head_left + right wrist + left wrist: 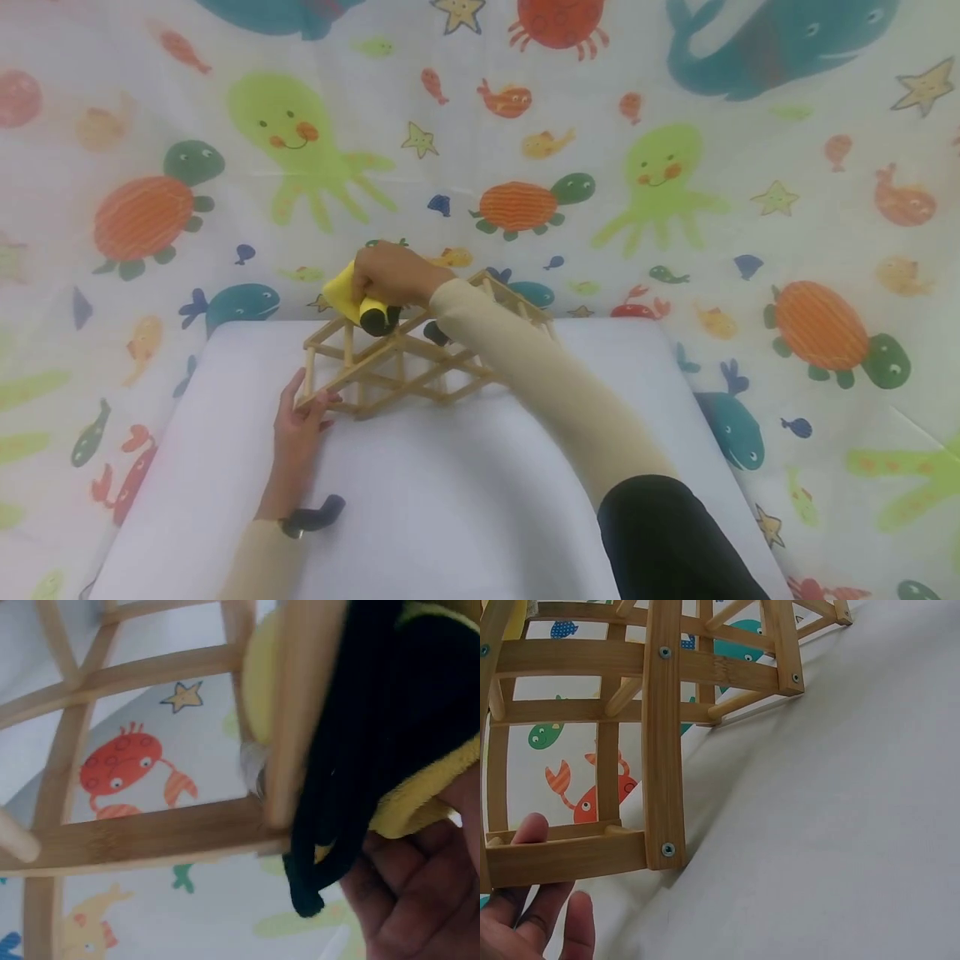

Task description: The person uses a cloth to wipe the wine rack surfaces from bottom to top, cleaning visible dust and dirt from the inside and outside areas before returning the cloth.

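Observation:
A slatted wooden rack [397,379] with crossed bars and small metal rivets [665,652] stands on the white table. At its near left corner my left hand [296,429] holds the end bar [570,861], fingers curled round it in the left wrist view. Over the rack's upper left part, my right hand [397,275] grips a soft yellow-and-black cloth [341,292]. In the right wrist view the cloth's black part [442,682] hangs beside an upright bar [296,712], its yellow terry edge [420,799] against my fingers. Most of the cloth is hidden by my hand.
The white table [450,508] reaches toward me below the rack. Right behind it hangs a curtain [450,167] printed with sea animals. A black band [311,518] sits on my left wrist, and my right arm crosses over the rack's right half.

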Available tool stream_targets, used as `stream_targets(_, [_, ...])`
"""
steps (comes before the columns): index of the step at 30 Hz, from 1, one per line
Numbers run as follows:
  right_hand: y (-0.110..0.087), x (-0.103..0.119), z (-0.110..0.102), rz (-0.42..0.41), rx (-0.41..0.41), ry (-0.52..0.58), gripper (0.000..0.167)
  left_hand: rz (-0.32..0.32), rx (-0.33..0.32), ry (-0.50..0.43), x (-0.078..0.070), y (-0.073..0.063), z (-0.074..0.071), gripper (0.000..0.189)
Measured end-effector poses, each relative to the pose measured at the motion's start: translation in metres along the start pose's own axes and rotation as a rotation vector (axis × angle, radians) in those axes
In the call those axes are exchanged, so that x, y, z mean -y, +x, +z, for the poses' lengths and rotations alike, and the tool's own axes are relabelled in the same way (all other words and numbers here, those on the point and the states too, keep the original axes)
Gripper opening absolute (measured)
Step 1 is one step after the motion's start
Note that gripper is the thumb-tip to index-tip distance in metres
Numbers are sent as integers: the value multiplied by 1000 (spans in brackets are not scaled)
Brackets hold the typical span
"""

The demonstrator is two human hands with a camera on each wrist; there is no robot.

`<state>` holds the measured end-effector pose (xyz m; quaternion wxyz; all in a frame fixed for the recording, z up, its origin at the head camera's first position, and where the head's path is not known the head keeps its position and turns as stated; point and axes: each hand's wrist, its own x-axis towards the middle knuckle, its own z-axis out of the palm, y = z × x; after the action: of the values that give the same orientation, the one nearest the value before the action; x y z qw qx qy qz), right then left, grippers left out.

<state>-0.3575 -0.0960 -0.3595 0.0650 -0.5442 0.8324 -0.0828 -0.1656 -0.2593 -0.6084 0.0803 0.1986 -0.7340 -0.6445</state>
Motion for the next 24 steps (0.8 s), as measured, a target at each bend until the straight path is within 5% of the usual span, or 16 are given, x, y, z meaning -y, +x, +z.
stream_targets(8, [18, 19, 13, 53, 145, -42, 15, -15, 4, -8, 2, -3, -1, 78])
stream_targets(15, [9, 20, -2, 130, 40, 141, 19, -22, 19, -49, 4, -8, 1, 78])
stream_targets(24, [3, 37, 9, 138, 80, -351, 26, -38, 18, -58, -1, -11, -2, 78])
